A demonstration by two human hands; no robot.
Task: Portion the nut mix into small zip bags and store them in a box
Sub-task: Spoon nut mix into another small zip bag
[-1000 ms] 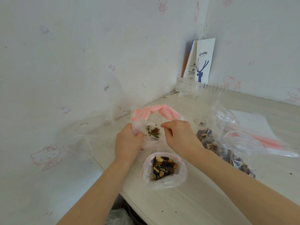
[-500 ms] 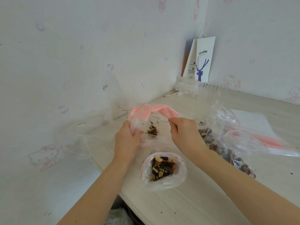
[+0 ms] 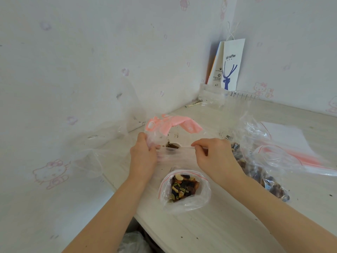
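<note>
A large clear bag with a pink zip strip (image 3: 173,125) hangs above the table, with a few nuts (image 3: 172,145) left in its bottom. My left hand (image 3: 144,156) grips its left side and my right hand (image 3: 213,154) pinches its right side, stretching the plastic between them. Just in front of my hands a small red-zip bag (image 3: 184,190) stands open on the table, partly filled with nut mix. To the right lies another clear bag of nut mix (image 3: 259,172).
The pale wooden table (image 3: 209,230) has its edge at the lower left. Several empty zip bags (image 3: 284,154) lie at the right. A white paper coffee bag (image 3: 230,66) stands in the far corner behind a clear plastic box (image 3: 211,97). Crumbs dot the tabletop.
My hands moved apart, pulling the pink-zip bag wider and higher. The right hand shifted to the right. The small filled bag has not moved.
</note>
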